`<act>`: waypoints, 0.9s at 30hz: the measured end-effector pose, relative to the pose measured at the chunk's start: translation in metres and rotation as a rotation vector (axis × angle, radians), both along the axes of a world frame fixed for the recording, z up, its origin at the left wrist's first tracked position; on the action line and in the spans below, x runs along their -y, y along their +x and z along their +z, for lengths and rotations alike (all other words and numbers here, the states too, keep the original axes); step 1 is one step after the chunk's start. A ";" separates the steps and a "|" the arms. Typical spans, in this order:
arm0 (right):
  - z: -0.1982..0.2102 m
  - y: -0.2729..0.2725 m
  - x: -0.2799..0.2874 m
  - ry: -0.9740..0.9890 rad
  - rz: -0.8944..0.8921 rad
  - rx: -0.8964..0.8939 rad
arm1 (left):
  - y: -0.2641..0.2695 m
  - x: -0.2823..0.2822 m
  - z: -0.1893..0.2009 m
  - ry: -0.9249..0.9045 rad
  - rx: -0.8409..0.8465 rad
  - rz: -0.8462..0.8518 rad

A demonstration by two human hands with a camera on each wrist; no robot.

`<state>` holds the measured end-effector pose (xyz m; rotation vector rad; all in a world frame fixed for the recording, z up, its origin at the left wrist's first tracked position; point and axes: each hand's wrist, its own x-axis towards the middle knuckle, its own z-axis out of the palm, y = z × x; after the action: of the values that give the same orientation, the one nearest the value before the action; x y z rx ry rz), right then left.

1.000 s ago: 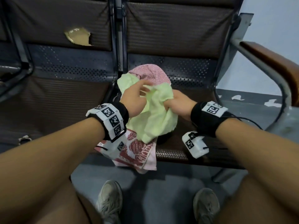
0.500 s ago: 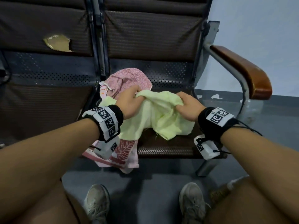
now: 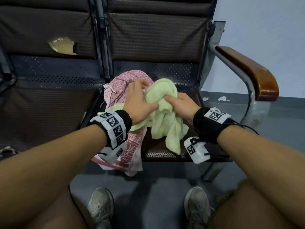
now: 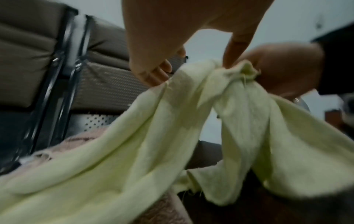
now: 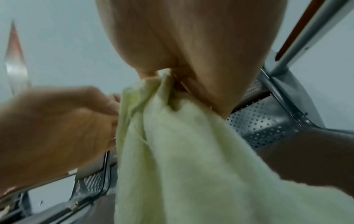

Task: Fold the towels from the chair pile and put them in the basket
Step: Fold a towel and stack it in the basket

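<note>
bare seat (image 3: 165, 147) right of pink towels (image 3: 122, 90), armrest (image 3: 252, 71) flanking

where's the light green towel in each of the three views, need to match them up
Head: light green towel at centre, bunched between left hand and right hand, above the seat.
Left wrist: light green towel fills the lower half, draping from the top right.
Right wrist: light green towel hangs from centre to the bottom right.
Shared landmark: the chair's perforated metal panel.
</note>
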<state>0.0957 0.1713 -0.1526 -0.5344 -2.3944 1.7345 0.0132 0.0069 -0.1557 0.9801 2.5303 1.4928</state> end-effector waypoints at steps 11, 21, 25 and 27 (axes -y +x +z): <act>-0.001 -0.001 -0.013 0.338 -0.119 0.089 | 0.002 0.001 0.001 -0.151 -0.245 0.022; -0.008 -0.009 0.004 0.326 0.025 0.011 | 0.006 -0.015 0.020 0.016 -0.049 0.062; -0.001 -0.017 0.001 0.079 -0.212 -0.061 | 0.000 -0.014 0.016 -0.049 0.080 0.029; 0.006 -0.017 0.002 -0.027 -0.284 -0.087 | -0.001 -0.010 0.013 -0.171 0.102 -0.064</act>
<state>0.0789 0.1696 -0.1467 -0.7456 -2.1189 1.6326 0.0119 0.0172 -0.1430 0.9265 2.4808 1.2510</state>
